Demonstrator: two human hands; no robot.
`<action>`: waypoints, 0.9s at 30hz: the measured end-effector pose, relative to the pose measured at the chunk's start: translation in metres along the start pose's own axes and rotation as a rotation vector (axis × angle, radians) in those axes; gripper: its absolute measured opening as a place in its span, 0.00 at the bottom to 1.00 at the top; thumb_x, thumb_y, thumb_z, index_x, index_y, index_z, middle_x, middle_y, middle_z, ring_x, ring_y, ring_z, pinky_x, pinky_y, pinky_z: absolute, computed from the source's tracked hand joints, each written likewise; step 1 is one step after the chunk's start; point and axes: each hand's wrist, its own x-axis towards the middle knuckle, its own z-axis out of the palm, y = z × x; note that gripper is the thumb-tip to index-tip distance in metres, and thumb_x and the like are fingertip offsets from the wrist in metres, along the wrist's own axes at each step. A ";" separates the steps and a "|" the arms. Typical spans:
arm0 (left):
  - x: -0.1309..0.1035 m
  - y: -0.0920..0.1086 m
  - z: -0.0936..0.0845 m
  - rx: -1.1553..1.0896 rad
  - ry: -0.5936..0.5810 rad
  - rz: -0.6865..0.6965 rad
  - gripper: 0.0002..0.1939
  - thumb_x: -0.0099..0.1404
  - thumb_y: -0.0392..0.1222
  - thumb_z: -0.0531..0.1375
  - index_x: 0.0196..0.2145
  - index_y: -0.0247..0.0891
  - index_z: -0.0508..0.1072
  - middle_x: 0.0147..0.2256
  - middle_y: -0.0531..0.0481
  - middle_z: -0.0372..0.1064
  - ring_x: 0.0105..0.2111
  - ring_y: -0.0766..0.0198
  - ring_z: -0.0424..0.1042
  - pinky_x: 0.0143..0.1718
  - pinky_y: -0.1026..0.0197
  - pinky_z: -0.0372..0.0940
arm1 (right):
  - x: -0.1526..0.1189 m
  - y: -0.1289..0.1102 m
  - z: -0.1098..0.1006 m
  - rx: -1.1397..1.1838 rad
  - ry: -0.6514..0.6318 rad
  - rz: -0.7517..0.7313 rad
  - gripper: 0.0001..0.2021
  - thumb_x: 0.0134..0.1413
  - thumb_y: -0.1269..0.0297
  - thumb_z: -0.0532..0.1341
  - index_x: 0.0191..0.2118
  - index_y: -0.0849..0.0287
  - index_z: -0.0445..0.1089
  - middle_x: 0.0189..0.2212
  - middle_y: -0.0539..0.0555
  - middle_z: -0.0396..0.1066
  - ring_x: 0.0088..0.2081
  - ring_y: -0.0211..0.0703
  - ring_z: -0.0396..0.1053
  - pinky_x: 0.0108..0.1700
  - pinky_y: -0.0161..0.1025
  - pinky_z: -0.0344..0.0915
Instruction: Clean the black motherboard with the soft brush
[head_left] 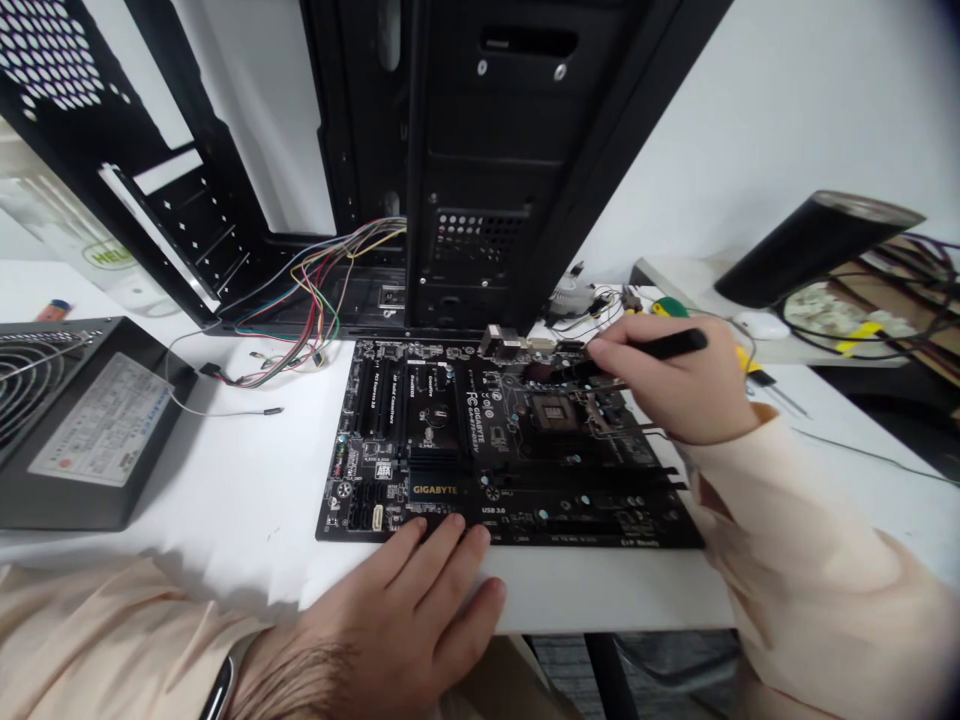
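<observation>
A black motherboard (450,490) with GIGABYTE lettering lies flat on the white table. My left hand (420,610) rests on its front edge, fingers extended and palm down, holding nothing. My right hand (667,375) grips a black brush-like tool (671,345) over the board's right part, behind the CPU socket (555,412). The tool's dark tip is hard to make out against the board, so I cannot tell whether it touches.
Behind the board stands an open black computer case (487,130) with loose coloured wires (322,290). A power supply (90,420) sits at the left. At the right are a black cylinder (810,250), cables and a white shelf (682,275).
</observation>
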 end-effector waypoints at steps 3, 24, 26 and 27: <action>-0.001 0.001 0.001 -0.005 0.003 -0.007 0.17 0.73 0.35 0.44 0.52 0.35 0.67 0.52 0.41 0.69 0.51 0.51 0.68 0.55 0.47 0.48 | 0.000 0.001 0.000 -0.031 0.134 0.031 0.09 0.45 0.61 0.59 0.20 0.59 0.69 0.17 0.50 0.67 0.22 0.37 0.61 0.27 0.36 0.57; 0.001 0.000 -0.003 0.002 -0.009 -0.007 0.16 0.73 0.35 0.45 0.51 0.36 0.67 0.51 0.42 0.70 0.50 0.52 0.68 0.54 0.48 0.49 | 0.001 0.004 0.000 -0.114 0.182 0.049 0.09 0.43 0.60 0.58 0.20 0.57 0.68 0.16 0.51 0.66 0.22 0.39 0.61 0.27 0.38 0.57; 0.001 0.000 -0.002 0.003 -0.005 -0.002 0.16 0.73 0.36 0.44 0.52 0.35 0.67 0.52 0.42 0.69 0.51 0.52 0.68 0.55 0.48 0.49 | 0.002 0.004 0.000 -0.157 0.159 0.038 0.09 0.41 0.60 0.59 0.18 0.57 0.67 0.15 0.50 0.65 0.21 0.38 0.60 0.29 0.39 0.56; 0.000 0.000 -0.001 0.003 -0.005 -0.001 0.16 0.73 0.36 0.45 0.52 0.35 0.67 0.52 0.41 0.69 0.51 0.51 0.68 0.55 0.47 0.49 | 0.002 0.005 0.000 -0.162 0.124 0.039 0.09 0.40 0.60 0.59 0.17 0.58 0.66 0.14 0.50 0.63 0.21 0.38 0.59 0.29 0.39 0.56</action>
